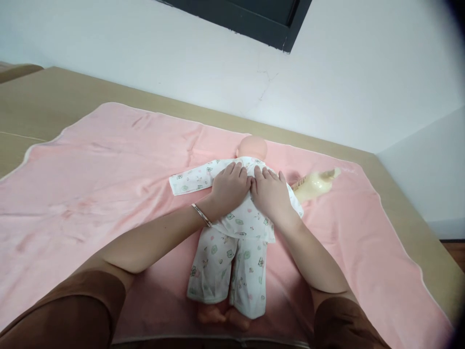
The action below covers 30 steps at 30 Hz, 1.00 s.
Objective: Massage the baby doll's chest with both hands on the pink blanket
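Note:
A baby doll (253,147) lies on a pink blanket, its head toward the wall and its feet toward me. It wears a white printed top (243,225) and matching trousers (214,266). My left hand (230,186) rests flat on the left side of the doll's upper body, fingers stretched toward its head. Beside it, my right hand (271,194) lies flat on the right side, the two thumbs close together. Neither hand grips anything. One sleeve (192,183) stretches out to the left. The doll's face is not visible.
A cream-coloured bottle (316,185) with markings on its side lies on the blanket, right of the doll. The pink blanket (90,194) covers much of a wooden table (152,104). A white wall (218,72) with a dark frame (261,19) stands behind.

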Each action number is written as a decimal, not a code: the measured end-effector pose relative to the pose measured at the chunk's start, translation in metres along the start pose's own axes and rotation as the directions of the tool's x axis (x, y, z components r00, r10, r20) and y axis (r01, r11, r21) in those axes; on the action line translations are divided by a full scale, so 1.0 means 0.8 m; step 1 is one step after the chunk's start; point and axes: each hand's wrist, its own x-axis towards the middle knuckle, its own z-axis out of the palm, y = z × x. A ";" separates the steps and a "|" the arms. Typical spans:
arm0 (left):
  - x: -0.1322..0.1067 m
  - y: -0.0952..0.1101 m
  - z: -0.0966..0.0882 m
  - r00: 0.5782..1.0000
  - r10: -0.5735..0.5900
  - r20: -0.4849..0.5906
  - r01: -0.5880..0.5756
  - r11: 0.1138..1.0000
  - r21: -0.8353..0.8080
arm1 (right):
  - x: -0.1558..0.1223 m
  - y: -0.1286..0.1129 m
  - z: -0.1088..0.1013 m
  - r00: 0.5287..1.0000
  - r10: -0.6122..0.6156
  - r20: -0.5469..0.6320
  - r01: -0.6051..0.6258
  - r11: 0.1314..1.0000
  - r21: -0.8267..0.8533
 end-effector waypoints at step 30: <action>0.004 -0.009 0.007 0.999 0.006 0.037 -0.004 0.998 -0.063 | 0.028 0.015 0.026 0.998 0.067 -0.015 -0.065 0.992 0.112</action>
